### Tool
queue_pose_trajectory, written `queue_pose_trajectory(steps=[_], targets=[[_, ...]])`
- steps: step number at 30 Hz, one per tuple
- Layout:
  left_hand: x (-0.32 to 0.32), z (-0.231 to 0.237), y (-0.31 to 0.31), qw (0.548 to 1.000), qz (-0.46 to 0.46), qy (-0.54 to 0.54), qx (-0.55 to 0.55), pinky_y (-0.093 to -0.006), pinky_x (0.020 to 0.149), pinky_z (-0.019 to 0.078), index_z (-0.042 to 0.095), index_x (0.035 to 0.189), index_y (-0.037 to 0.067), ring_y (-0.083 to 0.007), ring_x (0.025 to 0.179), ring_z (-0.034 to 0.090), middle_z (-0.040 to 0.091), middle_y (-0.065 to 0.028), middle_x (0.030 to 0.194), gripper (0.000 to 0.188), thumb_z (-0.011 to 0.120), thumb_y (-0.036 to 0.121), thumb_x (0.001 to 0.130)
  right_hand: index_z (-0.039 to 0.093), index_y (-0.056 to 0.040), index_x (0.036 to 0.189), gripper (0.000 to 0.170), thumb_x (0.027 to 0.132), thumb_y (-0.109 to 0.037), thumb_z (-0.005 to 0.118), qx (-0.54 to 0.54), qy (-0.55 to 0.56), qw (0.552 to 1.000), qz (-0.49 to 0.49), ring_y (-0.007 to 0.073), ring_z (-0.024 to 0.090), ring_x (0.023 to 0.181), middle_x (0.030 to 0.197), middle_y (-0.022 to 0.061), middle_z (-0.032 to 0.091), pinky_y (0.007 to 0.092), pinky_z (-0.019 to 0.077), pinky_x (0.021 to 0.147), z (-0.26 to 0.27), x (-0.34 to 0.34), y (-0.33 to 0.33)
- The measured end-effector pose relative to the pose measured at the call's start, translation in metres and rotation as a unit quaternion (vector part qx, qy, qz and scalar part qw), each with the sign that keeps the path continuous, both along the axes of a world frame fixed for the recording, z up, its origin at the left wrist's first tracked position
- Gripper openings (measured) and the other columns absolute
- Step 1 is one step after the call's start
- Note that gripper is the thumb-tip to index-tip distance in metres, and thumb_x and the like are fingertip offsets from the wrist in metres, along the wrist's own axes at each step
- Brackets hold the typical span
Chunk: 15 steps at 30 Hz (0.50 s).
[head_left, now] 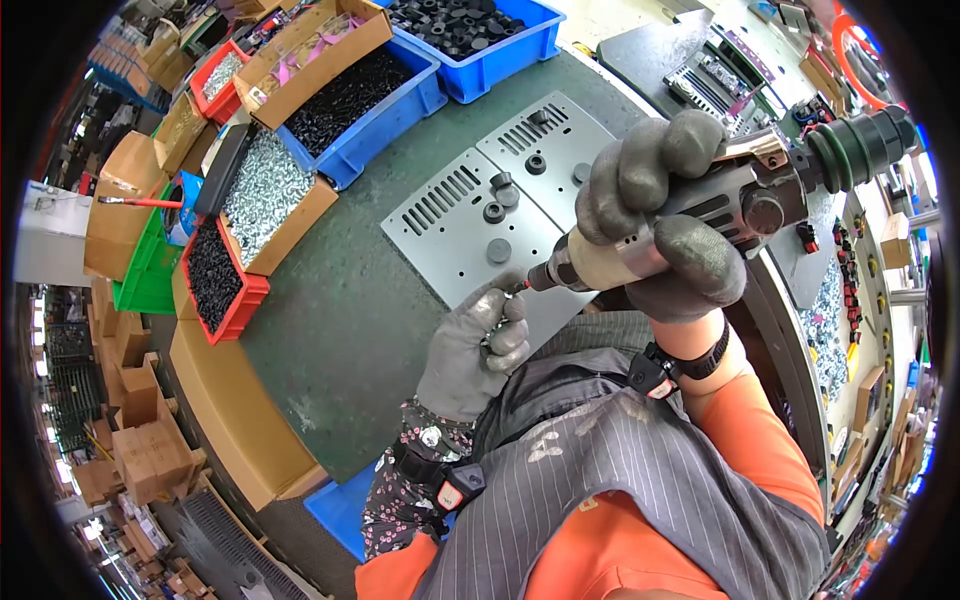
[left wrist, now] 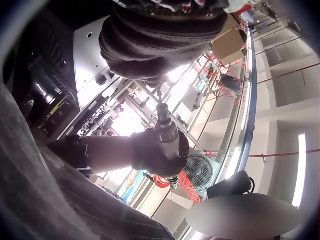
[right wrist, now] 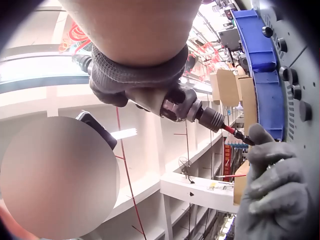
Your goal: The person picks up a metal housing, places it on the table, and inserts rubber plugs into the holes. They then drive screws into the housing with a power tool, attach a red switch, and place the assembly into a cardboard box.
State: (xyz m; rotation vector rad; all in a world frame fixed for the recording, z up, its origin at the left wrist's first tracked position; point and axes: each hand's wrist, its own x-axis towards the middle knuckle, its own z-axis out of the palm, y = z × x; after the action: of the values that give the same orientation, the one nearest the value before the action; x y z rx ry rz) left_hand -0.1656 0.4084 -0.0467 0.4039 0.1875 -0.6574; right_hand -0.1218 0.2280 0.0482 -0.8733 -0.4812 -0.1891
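My right hand, in a grey work glove, grips a metal air screwdriver held over the sheet-metal panels. The tool slants down toward my gloved left hand, its red-banded bit reaching the fingertips. Thumb and forefinger of the left hand meet at the bit's tip. The other fingers curl round small silver screws, which show between them and are mostly hidden. Below lie grey slotted metal panels, with black round rubber feet and black ring-shaped pieces on them.
Beyond the green tabletop stand blue bins of black parts. To the left are a cardboard box of silver screws and a red bin of black screws. An empty cardboard tray lines the left edge.
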Motion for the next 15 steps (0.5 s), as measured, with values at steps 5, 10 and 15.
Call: queue_pose_trajectory(steps=[5, 10, 15], targets=[[0.002, -0.007, 0.001, 0.997, -0.028, 0.000, -0.070, -0.0171, 0.044, 0.0313, 0.051, 0.120, 0.001, -0.0062, 0.055, 0.038, 0.056, -0.0021, 0.082, 0.033, 0.051, 0.021, 0.094, 0.042, -0.0170, 0.098, 0.038, 0.067, -0.016, 0.064, 0.009, -0.026, 0.999, 0.032, 0.0123, 0.046, 0.064, 0.081, 0.0008, 0.042, 0.0269, 0.0417, 0.057, -0.001, -0.003, -0.006], [0.004, -0.007, -0.001, 0.994, -0.082, -0.007, -0.070, -0.0151, 0.044, 0.0320, 0.049, 0.121, 0.005, -0.0037, 0.054, 0.035, 0.048, 0.0014, 0.079, 0.033, 0.050, 0.024, 0.094, 0.047, -0.0159, 0.111, 0.043, 0.072, -0.021, 0.064, 0.027, -0.020, 0.999, 0.020, 0.0116, 0.046, 0.064, 0.079, -0.0006, 0.041, 0.0246, 0.0402, 0.056, -0.005, 0.001, -0.010], [0.013, 0.023, -0.002, 0.991, -0.056, 0.040, 0.111, -0.0169, 0.046, 0.0323, 0.055, 0.115, 0.003, -0.0054, 0.054, 0.039, 0.057, -0.0002, 0.083, 0.032, 0.050, 0.027, 0.095, 0.049, -0.0025, 0.113, 0.043, 0.073, -0.016, 0.055, 0.167, 0.064, 0.983, 0.038, 0.0248, 0.058, 0.079, 0.095, 0.0140, 0.058, 0.0361, 0.0485, 0.072, -0.016, 0.014, -0.030]])
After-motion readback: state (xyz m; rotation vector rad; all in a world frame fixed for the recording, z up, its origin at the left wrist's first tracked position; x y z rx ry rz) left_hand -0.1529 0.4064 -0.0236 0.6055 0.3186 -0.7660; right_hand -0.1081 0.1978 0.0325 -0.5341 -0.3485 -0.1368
